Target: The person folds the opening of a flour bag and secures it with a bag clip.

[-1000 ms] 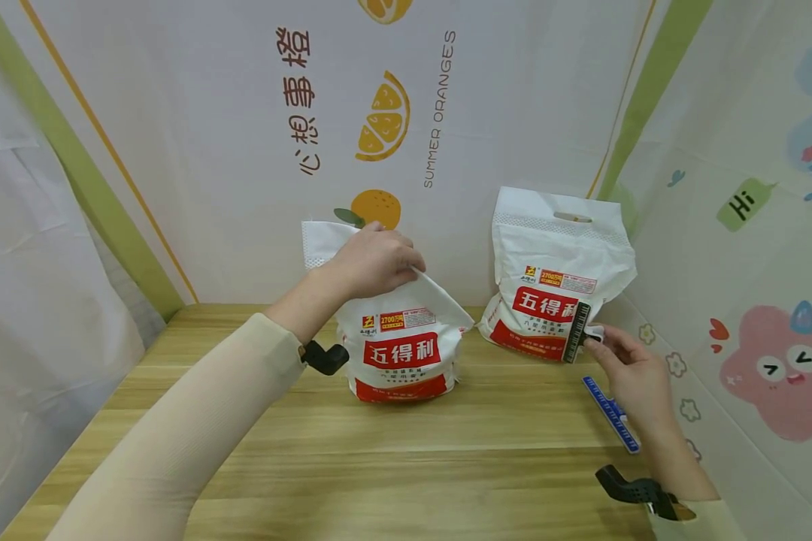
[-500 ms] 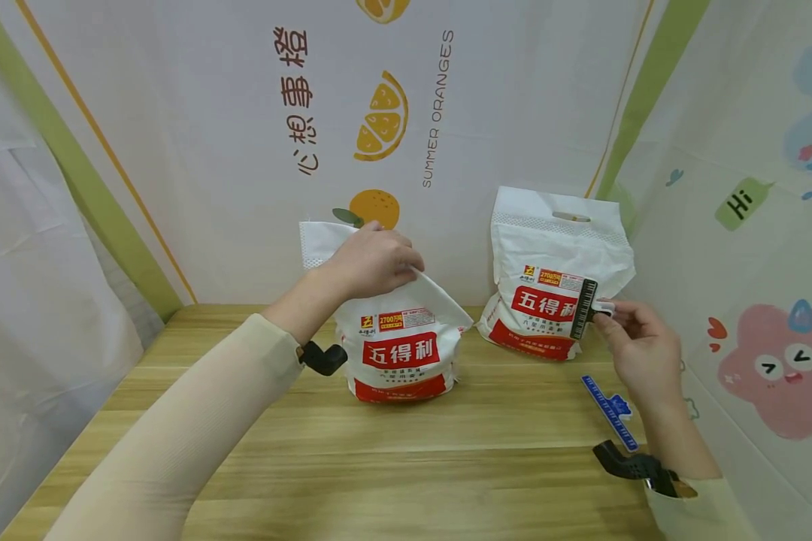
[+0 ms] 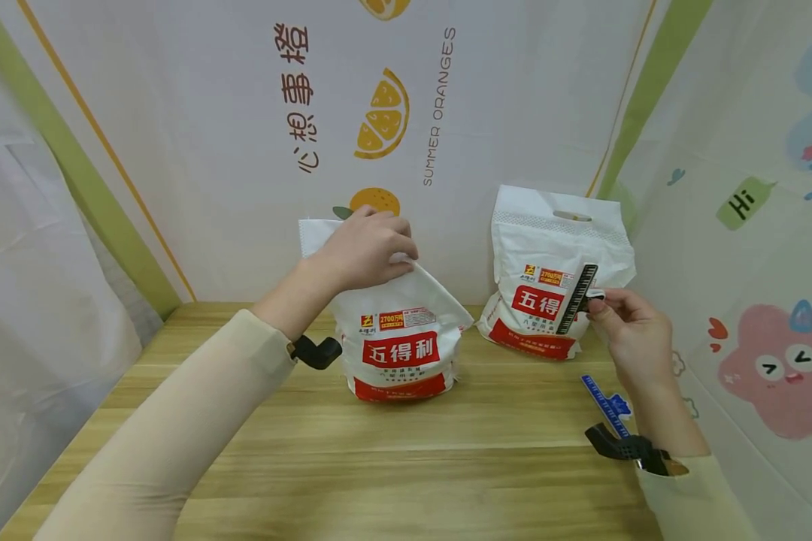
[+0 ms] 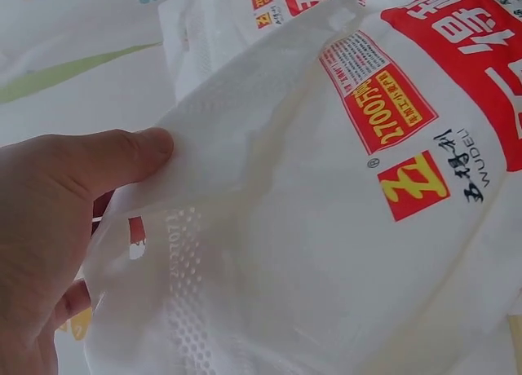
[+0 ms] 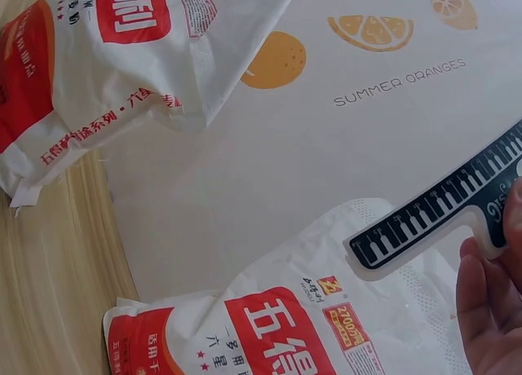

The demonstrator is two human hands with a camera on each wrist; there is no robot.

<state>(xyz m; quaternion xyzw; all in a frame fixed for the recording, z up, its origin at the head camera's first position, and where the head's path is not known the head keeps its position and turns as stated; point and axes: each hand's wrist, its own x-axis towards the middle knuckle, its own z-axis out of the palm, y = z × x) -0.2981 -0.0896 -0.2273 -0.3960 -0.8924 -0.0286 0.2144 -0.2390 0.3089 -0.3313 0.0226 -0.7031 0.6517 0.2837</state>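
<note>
Near the middle of the table, a white-and-red flour bag (image 3: 401,353) stands upright. My left hand (image 3: 372,248) grips its top edge. The left wrist view shows the thumb on one side of the bag's top (image 4: 216,147), with the fingertips partly hidden behind the plastic. My right hand (image 3: 639,338) pinches a black bag clip (image 3: 577,300) with a piano-key pattern by its handle, long bar pointing up and tilted. In the head view the clip overlaps a second flour bag (image 3: 548,240), which stands at the back right with its handle hole on top.
A blue clip (image 3: 602,402) of similar shape lies on the wooden table (image 3: 392,481), close to my right wrist. A white printed curtain (image 3: 230,150) hangs behind the bags, and another curtain (image 3: 751,285) borders the right side.
My right hand has lifted the black clip higher and its bar leans more. My left hand has shifted slightly upward on the bag's top; both bags stay in place.
</note>
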